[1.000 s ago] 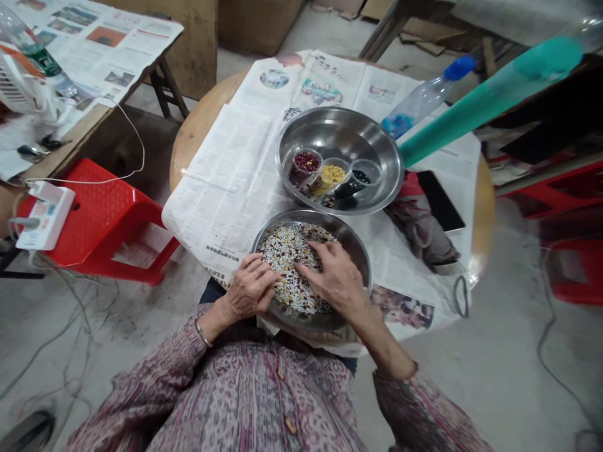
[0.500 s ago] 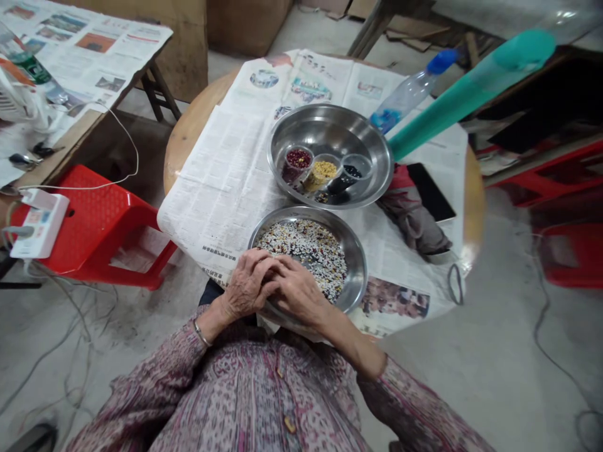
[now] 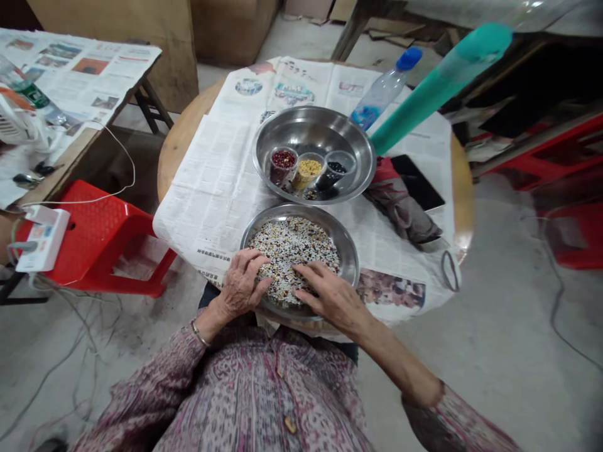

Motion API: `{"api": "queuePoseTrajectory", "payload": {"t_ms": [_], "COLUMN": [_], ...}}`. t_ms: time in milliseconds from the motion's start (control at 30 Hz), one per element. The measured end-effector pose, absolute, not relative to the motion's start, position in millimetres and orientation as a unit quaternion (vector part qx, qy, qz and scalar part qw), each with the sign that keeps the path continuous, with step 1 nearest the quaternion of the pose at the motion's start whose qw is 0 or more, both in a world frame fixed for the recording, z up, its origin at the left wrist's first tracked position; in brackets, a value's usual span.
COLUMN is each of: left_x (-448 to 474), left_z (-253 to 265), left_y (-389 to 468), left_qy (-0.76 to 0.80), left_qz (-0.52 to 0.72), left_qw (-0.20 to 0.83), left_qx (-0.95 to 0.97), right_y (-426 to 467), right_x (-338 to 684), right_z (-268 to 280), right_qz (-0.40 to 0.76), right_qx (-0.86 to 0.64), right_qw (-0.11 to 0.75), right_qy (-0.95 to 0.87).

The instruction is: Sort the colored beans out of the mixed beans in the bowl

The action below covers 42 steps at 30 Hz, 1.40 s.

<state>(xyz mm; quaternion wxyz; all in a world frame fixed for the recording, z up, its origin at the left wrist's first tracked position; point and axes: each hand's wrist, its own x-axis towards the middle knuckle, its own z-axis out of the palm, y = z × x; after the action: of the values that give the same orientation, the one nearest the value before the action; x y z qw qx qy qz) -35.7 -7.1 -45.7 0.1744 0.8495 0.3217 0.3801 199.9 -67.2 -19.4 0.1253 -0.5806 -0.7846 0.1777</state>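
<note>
A shallow steel basin (image 3: 349, 251) holds a spread of mixed grains (image 3: 296, 242), white with dark, red and yellow bits. My left hand (image 3: 241, 284) lies at its left near rim, fingers curved and apart over the grains. From the right, my right hand (image 3: 330, 294) reaches in with fingers spread at the grains' near side. I see nothing held in either hand. Just beyond, a larger steel basin (image 3: 325, 119) contains three clear cups: one of dark red beans (image 3: 283, 158), one of yellow grains (image 3: 309, 168), one of black beans (image 3: 336, 168).
Newspaper (image 3: 202, 188) covers the round wooden table. Behind the large basin are a plastic bottle (image 3: 384, 91) and a long green tube (image 3: 440, 88). A grey and red cloth (image 3: 400, 204) and a black flat device (image 3: 418, 182) lie right. A red stool (image 3: 101, 242) stands left.
My hands, which were together at the basin's near left, have parted; the right has moved right. The grains now spread over more of the basin's near side. The view has shifted slightly.
</note>
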Motion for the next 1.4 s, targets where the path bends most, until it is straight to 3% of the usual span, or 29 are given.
{"api": "queuePoseTrajectory", "payload": {"t_ms": [167,367,467,667,867,1133,1400], "left_x": [-35,-35,-34,-34,-35,-35,-35], "left_z": [-46,-48,-48,-49,-47,-45,-44], "left_y": [-7,-7,-7,-8,-8,-8,-9], "left_qy": [0.327,0.326,0.331,0.33,0.336,0.339,0.34], "left_qz": [0.381,0.391,0.391,0.415,0.395,0.386,0.383], "left_qw": [0.176,0.176,0.179,0.168,0.166,0.167,0.17], "left_qx": [0.847,0.843,0.84,0.831,0.839,0.842,0.842], "right_y": [-41,9,19,5,-14,-9,-5], "right_x": [167,154,146,132,165,212,173], "right_z": [-26,-9,-11,-19,-11,-24,-22], "right_qz": [0.216,0.106,0.117,0.248,0.201,0.112,0.243], "right_qx": [-0.556,-0.619,-0.628,-0.504,-0.41,-0.637,-0.567], "right_qw": [0.177,0.193,0.186,0.181,0.136,0.247,0.172], "right_qy": [-0.782,-0.754,-0.747,-0.807,-0.879,-0.722,-0.768]}}
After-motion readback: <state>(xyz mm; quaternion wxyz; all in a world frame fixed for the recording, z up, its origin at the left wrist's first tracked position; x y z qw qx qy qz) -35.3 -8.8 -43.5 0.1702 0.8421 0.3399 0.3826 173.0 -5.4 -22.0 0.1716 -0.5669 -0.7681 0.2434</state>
